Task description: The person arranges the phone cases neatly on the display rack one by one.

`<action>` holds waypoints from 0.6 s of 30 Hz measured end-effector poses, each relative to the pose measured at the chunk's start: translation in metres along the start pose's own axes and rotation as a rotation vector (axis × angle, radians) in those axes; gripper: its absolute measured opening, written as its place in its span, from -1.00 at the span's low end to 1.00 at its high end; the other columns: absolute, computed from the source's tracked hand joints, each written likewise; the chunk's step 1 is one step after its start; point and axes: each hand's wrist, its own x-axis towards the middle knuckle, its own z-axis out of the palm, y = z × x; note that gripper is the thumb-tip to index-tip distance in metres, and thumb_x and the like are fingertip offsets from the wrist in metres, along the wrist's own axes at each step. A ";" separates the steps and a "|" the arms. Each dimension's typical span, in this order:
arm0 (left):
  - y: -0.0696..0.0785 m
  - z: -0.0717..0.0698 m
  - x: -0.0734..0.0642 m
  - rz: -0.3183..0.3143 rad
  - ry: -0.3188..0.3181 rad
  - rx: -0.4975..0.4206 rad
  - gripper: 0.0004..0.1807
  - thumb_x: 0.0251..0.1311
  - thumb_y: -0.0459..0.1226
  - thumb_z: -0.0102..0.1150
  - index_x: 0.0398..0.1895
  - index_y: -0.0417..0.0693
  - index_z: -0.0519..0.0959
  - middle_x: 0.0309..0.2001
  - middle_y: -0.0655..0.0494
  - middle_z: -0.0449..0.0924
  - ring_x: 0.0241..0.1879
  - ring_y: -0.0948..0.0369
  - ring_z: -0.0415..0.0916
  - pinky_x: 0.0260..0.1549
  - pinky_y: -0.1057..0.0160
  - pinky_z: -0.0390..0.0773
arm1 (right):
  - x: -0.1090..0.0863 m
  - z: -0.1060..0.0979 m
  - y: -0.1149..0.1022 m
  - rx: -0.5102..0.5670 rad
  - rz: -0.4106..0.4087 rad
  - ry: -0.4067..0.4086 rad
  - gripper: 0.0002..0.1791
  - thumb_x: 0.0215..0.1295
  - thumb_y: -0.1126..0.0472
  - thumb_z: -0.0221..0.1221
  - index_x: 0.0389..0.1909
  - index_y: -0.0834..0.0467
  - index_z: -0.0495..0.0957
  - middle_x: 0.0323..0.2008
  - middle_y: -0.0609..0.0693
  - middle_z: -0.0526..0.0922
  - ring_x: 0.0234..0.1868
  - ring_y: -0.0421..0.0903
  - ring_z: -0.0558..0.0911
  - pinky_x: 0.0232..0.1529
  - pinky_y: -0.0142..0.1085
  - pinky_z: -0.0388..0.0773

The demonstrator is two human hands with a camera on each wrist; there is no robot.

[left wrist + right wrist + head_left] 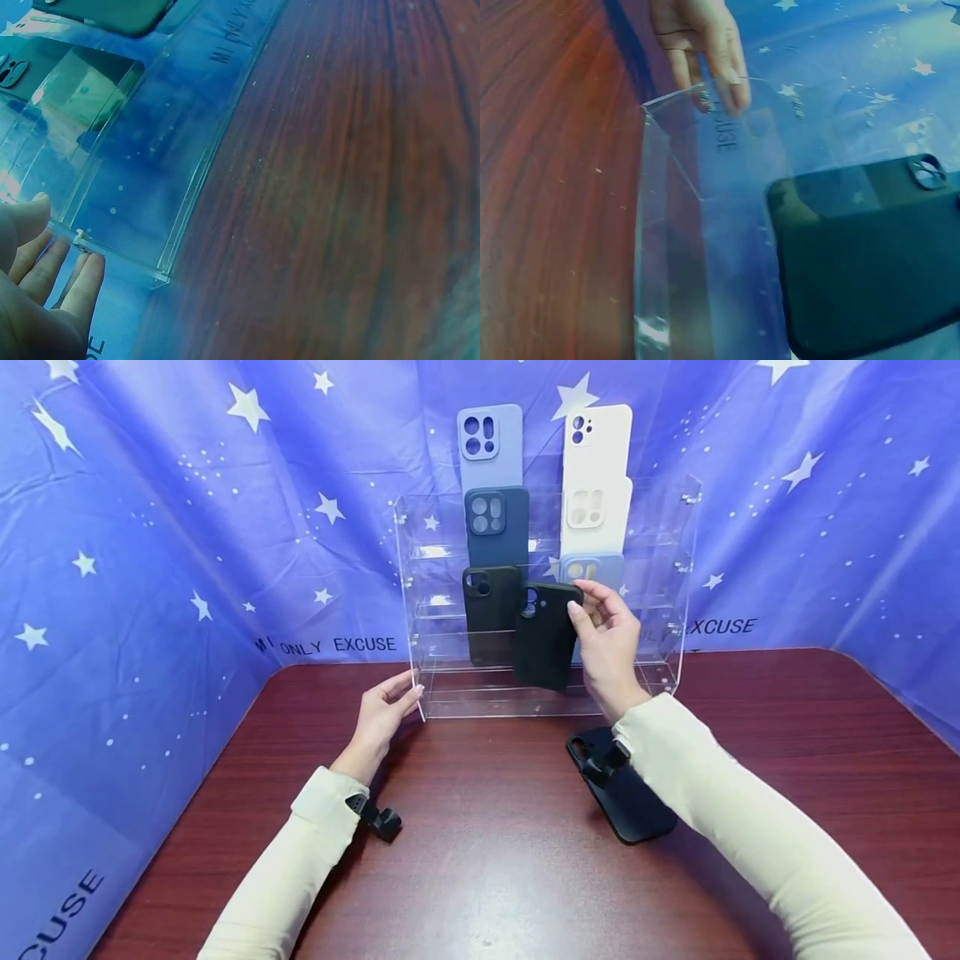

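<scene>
My right hand (611, 647) pinches a black phone case (551, 639) by its upper right corner, in front of a clear acrylic display stand (495, 702). In the right wrist view the dark case (870, 255) stands beside the stand's front panel. With thumb and fingers on either side, my left hand (381, 717) grips the lower left side edge of the stand. The left wrist view shows the left hand (52, 277) at that edge. A dark olive phone case (491, 622) stands in the lower tier, left of the held one.
Behind rise a navy case (510, 539), a light blue case (510, 452), and white cases (611, 443) on the right. A pale blue case (603, 562) is partly hidden by my right hand. Another black case (630, 802) lies on the wooden table (450, 835), under my right wrist.
</scene>
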 end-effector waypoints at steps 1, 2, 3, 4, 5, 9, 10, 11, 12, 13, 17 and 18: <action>0.000 0.000 0.000 -0.002 0.000 0.001 -0.56 0.18 -0.50 0.14 0.16 -0.41 0.42 0.15 -0.32 0.43 -0.22 0.47 0.54 -0.15 0.33 0.61 | -0.001 0.002 0.002 -0.008 -0.019 -0.008 -0.71 0.14 0.60 0.13 -0.09 0.42 0.55 -0.33 -0.13 0.62 -0.29 -0.23 0.53 -0.20 -0.47 0.51; 0.001 0.000 0.000 -0.002 0.000 0.000 -0.55 0.18 -0.50 0.14 0.16 -0.41 0.42 0.15 -0.32 0.43 -0.22 0.47 0.53 -0.15 0.34 0.61 | -0.003 0.004 0.004 -0.013 -0.032 -0.016 -0.71 0.14 0.60 0.13 -0.08 0.44 0.54 -0.34 -0.13 0.62 -0.29 -0.23 0.53 -0.19 -0.47 0.51; 0.001 0.000 0.001 -0.003 0.001 -0.002 -0.56 0.18 -0.50 0.15 0.16 -0.40 0.43 0.15 -0.31 0.44 -0.22 0.47 0.53 -0.16 0.36 0.61 | -0.004 0.006 0.005 -0.021 -0.043 -0.027 -0.71 0.15 0.59 0.13 -0.08 0.46 0.52 -0.34 -0.14 0.62 -0.29 -0.22 0.53 -0.19 -0.46 0.51; 0.001 0.000 0.001 -0.003 0.001 -0.001 -0.56 0.17 -0.50 0.15 0.16 -0.40 0.43 0.15 -0.32 0.44 -0.21 0.47 0.54 -0.17 0.36 0.61 | -0.006 0.008 0.006 -0.032 -0.053 -0.040 -0.71 0.16 0.58 0.13 -0.06 0.48 0.51 -0.34 -0.15 0.62 -0.29 -0.20 0.53 -0.20 -0.46 0.51; 0.001 0.000 0.001 -0.004 0.000 -0.001 -0.56 0.18 -0.50 0.15 0.16 -0.40 0.43 0.15 -0.31 0.44 -0.22 0.47 0.54 -0.15 0.34 0.61 | -0.007 0.010 0.007 -0.039 -0.063 -0.051 -0.71 0.16 0.57 0.13 -0.06 0.49 0.50 -0.34 -0.16 0.62 -0.28 -0.20 0.53 -0.19 -0.46 0.51; 0.003 -0.001 0.001 -0.001 -0.004 0.007 -0.56 0.19 -0.49 0.14 0.16 -0.38 0.43 0.15 -0.29 0.44 -0.19 0.43 0.56 -0.06 0.23 0.58 | -0.009 0.019 0.011 -0.039 -0.082 -0.081 -0.71 0.18 0.55 0.13 -0.05 0.50 0.49 -0.32 -0.17 0.63 -0.27 -0.19 0.54 -0.15 -0.45 0.50; 0.003 -0.001 0.001 -0.002 -0.003 0.012 -0.56 0.19 -0.48 0.15 0.16 -0.37 0.44 0.15 -0.28 0.45 -0.19 0.42 0.57 -0.04 0.19 0.56 | -0.009 0.021 0.013 -0.041 -0.085 -0.085 -0.71 0.18 0.56 0.13 -0.05 0.50 0.49 -0.32 -0.17 0.63 -0.27 -0.20 0.54 -0.14 -0.44 0.50; 0.003 -0.001 0.000 -0.003 -0.002 0.010 -0.56 0.18 -0.48 0.15 0.16 -0.37 0.44 0.16 -0.28 0.45 -0.19 0.42 0.56 -0.02 0.16 0.55 | -0.009 0.023 0.015 -0.042 -0.081 -0.087 -0.71 0.17 0.56 0.13 -0.06 0.50 0.49 -0.31 -0.17 0.63 -0.26 -0.22 0.54 -0.11 -0.44 0.49; 0.002 -0.001 0.001 -0.003 0.000 0.013 -0.56 0.18 -0.48 0.16 0.16 -0.36 0.44 0.16 -0.28 0.44 -0.18 0.41 0.57 -0.02 0.16 0.55 | -0.010 0.024 0.017 -0.045 -0.074 -0.089 -0.71 0.17 0.56 0.13 -0.06 0.49 0.50 -0.30 -0.18 0.63 -0.25 -0.23 0.54 -0.09 -0.44 0.49; 0.002 -0.001 0.000 -0.004 0.003 0.011 -0.55 0.17 -0.47 0.17 0.16 -0.36 0.44 0.16 -0.29 0.44 -0.18 0.41 0.57 -0.02 0.15 0.55 | -0.010 0.025 0.019 -0.049 -0.062 -0.090 -0.71 0.17 0.56 0.13 -0.06 0.49 0.50 -0.29 -0.17 0.63 -0.24 -0.25 0.53 -0.08 -0.44 0.48; 0.001 0.000 0.000 -0.004 0.009 0.017 -0.54 0.16 -0.47 0.19 0.16 -0.39 0.43 0.16 -0.34 0.42 -0.19 0.43 0.56 -0.05 0.17 0.56 | -0.019 0.029 0.021 -0.096 0.006 -0.106 -0.72 0.18 0.54 0.14 -0.06 0.47 0.51 -0.27 -0.07 0.64 -0.24 -0.28 0.53 -0.07 -0.48 0.46; 0.001 0.000 0.000 -0.006 0.011 0.017 -0.54 0.16 -0.47 0.19 0.16 -0.38 0.43 0.15 -0.34 0.42 -0.20 0.43 0.56 -0.06 0.18 0.57 | -0.022 0.029 0.020 -0.111 0.023 -0.113 -0.72 0.18 0.54 0.14 -0.06 0.47 0.52 -0.27 0.00 0.64 -0.25 -0.28 0.52 -0.10 -0.49 0.46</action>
